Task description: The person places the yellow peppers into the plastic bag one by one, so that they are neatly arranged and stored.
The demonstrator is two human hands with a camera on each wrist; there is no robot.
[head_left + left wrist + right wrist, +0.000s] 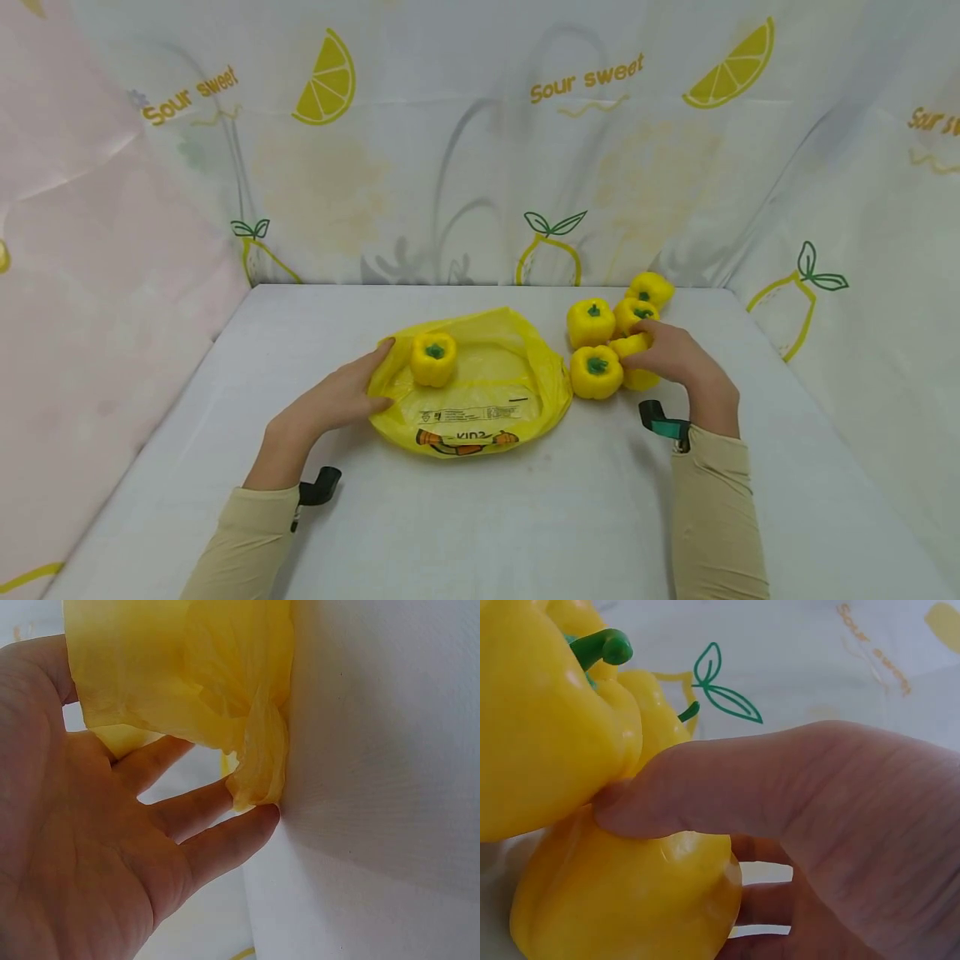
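Observation:
In the head view, a yellow plastic bag (457, 408) lies spread with its mouth facing up and a glossy yellow bell pepper (433, 360) inside, near the back left. My left hand (337, 396) touches the bag's left rim, thumb and fingers spread apart. The left wrist view shows fairly straight fingers (217, 851) against the bag's gathered side; part of the hand is hidden behind the plastic. On the right, my right hand (678, 358) grips another yellow bell pepper (630, 892), its thumb on top and other fingers around the far side. That pepper still sits among its neighbours.
Several more yellow bell peppers stand close by: one at the front (596, 372), touching or nearly touching the bag's right side, one behind it (590, 323), and one at the back (650, 289). A white tabletop (487, 533) lies beneath, with a lemon-printed cloth (435, 167) hanging behind.

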